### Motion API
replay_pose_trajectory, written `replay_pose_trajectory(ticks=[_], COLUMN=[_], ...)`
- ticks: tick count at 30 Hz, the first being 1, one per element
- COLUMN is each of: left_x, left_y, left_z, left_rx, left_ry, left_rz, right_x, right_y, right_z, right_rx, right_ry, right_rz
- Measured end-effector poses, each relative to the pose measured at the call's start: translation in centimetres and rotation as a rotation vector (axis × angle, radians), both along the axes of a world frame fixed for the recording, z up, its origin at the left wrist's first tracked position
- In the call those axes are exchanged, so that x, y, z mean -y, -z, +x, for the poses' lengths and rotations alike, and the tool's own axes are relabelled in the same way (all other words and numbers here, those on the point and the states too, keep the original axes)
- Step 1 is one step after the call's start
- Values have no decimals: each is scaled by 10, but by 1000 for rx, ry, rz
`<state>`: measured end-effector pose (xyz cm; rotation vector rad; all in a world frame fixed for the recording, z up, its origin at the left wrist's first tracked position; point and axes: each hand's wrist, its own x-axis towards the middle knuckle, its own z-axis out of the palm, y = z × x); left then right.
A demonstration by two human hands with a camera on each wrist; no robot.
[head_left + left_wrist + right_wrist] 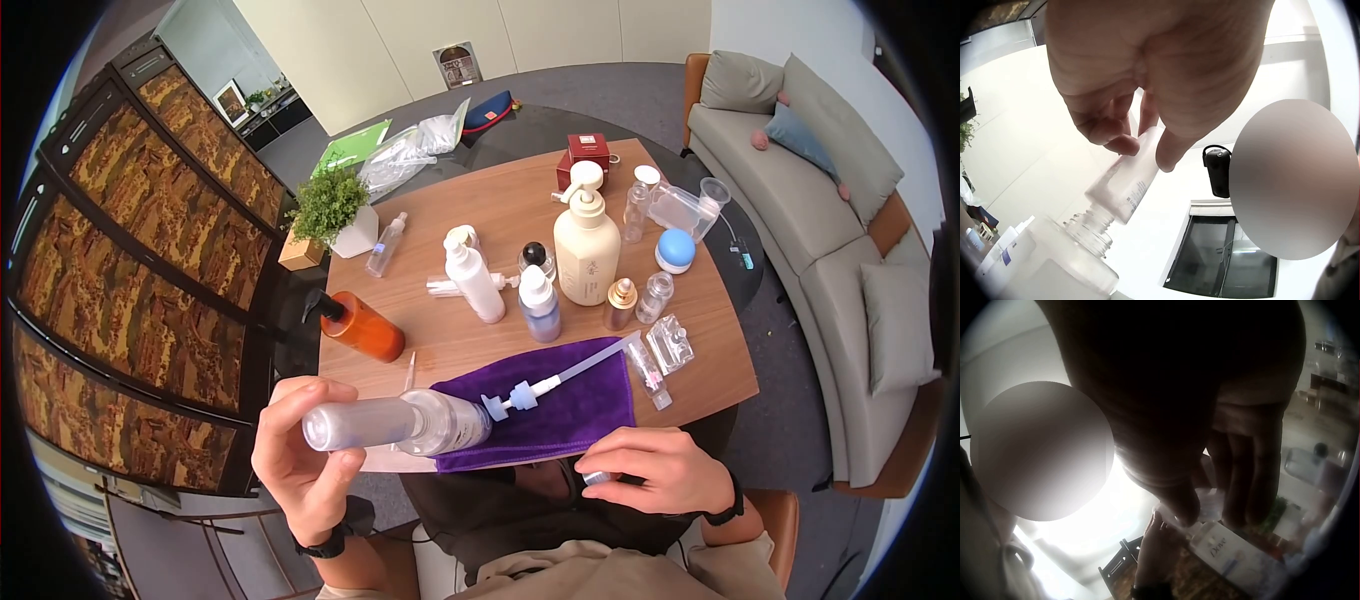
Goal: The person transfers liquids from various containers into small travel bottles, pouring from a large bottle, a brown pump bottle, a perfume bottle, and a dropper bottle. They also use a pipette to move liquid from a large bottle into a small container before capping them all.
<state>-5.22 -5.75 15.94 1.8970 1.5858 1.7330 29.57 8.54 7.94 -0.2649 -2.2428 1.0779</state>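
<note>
My left hand (305, 455) pinches a small translucent bottle (365, 425), tipped neck-down at the threaded mouth of a large clear bottle (450, 425). In the left wrist view the small bottle (1124, 181) meets the large bottle's neck (1090, 230); whether the necks touch is unclear. The large bottle stands at the purple cloth's (590, 400) left end. On that cloth lies a pump (522, 396) with a long tube. My right hand (665, 470) holds a small pale cap (597, 478) between thumb and fingers, near the table's front edge. The right wrist view is dark; a Dove label (1218, 547) shows.
An orange pump bottle (365, 328) stands at the left, near a potted plant (355, 228). Behind the cloth are a white bottle (475, 280), a large cream pump bottle (587, 250) and several small containers. A clear tube (648, 370) lies right of the cloth.
</note>
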Motion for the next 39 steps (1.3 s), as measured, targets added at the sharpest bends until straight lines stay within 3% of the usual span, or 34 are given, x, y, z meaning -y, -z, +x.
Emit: replay_pose_trajectory(ticks=[4,11,15,23,25,33,39], left_x=[-3,-4,-1,17,23,44,79], left_y=[-1,3,7,22,35,58,92], left_z=[3,7,5,2,-8,4,15], left_rx=[-25,-11,32,165,77,486,740], left_ry=[4,16,-23,-107,-168,-164,-98], left_rz=[-106,-84,4,-43,-7,65,2], right_x=[0,0,-1,-3,-2,3,17], right_y=[1,1,7,3,0,-6,-18], right_z=[0,-1,-7,-11,-13,-29,-60], right_rx=[9,28,-9,25,33,41,-93], right_ry=[-7,-3,-3,-19,-18,-8,-19], right_rz=[-21,-39,16,-43,-43,-98,-89])
